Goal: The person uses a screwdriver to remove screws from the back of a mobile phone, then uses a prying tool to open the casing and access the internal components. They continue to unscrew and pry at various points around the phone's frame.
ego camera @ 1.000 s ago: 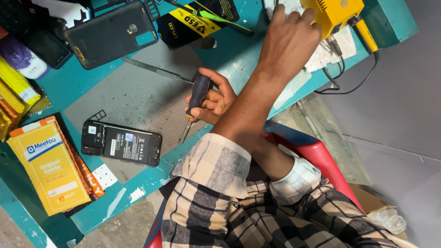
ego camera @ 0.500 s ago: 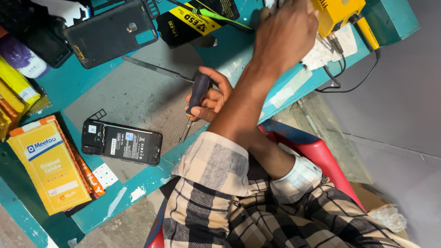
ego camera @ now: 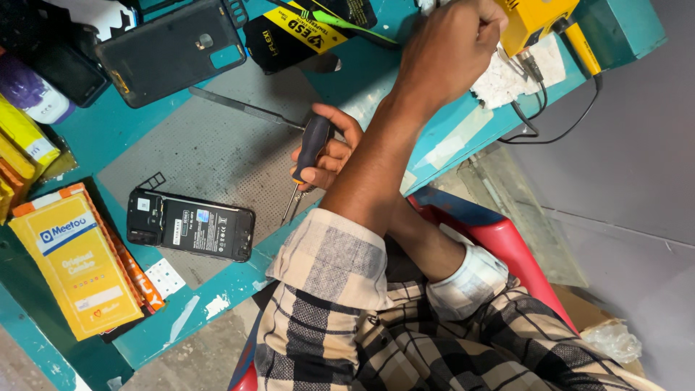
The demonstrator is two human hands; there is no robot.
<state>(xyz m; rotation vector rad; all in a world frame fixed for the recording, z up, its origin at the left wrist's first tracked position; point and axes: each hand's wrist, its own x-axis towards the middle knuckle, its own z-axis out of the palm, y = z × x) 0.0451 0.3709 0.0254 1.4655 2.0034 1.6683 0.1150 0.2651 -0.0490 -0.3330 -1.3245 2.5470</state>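
My right hand (ego camera: 329,148) is shut on a black-handled screwdriver (ego camera: 310,148) with an orange collar, its thin shaft pointing down at the grey work mat (ego camera: 203,156). My left forearm crosses over it, and my left hand (ego camera: 449,51) is curled into a fist at the top edge beside a yellow device (ego camera: 532,22). What the fist holds is hidden. A phone with its back cover off (ego camera: 192,226) lies on the mat, to the left of the screwdriver tip.
A black phone back cover (ego camera: 170,51) and metal tweezers (ego camera: 242,107) lie above the mat. A yellow-orange box (ego camera: 76,268) sits at left on the teal bench (ego camera: 108,141). Black-and-yellow packet (ego camera: 304,29) at top. Black cable (ego camera: 550,130) hangs off the right edge; red chair (ego camera: 499,239) below.
My left hand has shifted slightly up and left, and its fingers have curled tighter. My right hand with the screwdriver has stayed where it was.
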